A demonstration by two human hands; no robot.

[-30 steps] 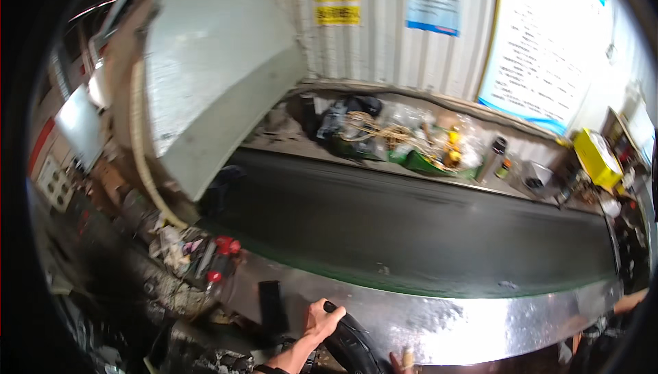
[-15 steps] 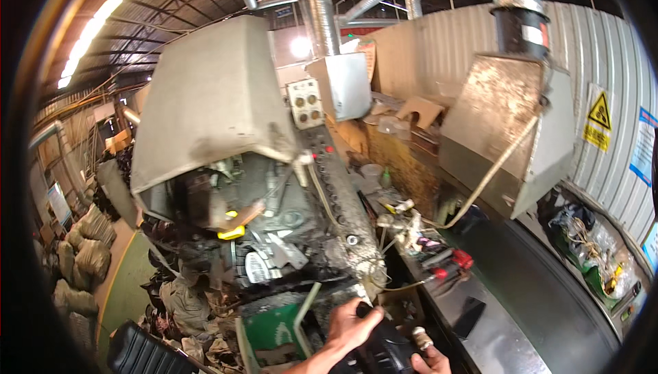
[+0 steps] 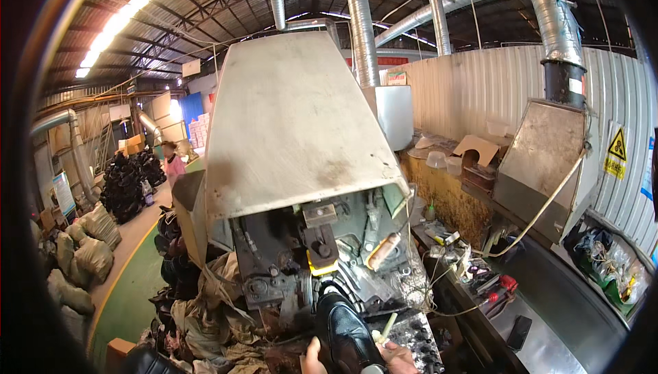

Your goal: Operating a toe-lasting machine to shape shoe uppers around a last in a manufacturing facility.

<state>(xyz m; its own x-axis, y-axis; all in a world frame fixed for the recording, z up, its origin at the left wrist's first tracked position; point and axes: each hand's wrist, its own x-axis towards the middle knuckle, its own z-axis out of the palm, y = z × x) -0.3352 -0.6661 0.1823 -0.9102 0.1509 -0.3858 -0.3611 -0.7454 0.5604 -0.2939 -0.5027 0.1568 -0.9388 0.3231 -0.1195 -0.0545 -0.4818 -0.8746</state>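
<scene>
— Made out what?
— A glossy black, round-toed, leather-look shoe (image 3: 336, 326), catching light in streaks along the upper.
— Set where?
— Below the large off-white, tapering metal hood (image 3: 295, 120), in front of its open lower edge, a little right of its middle.
— Turned how?
— Pointing toe-first toward the hood, with opening up and heel end farthest from it.
— Loose or held?
— Held, apart from the hood.

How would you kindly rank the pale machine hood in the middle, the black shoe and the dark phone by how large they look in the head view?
1. Pale machine hood
2. Black shoe, partly cut off below; nearness enlarges it
3. Dark phone
</scene>
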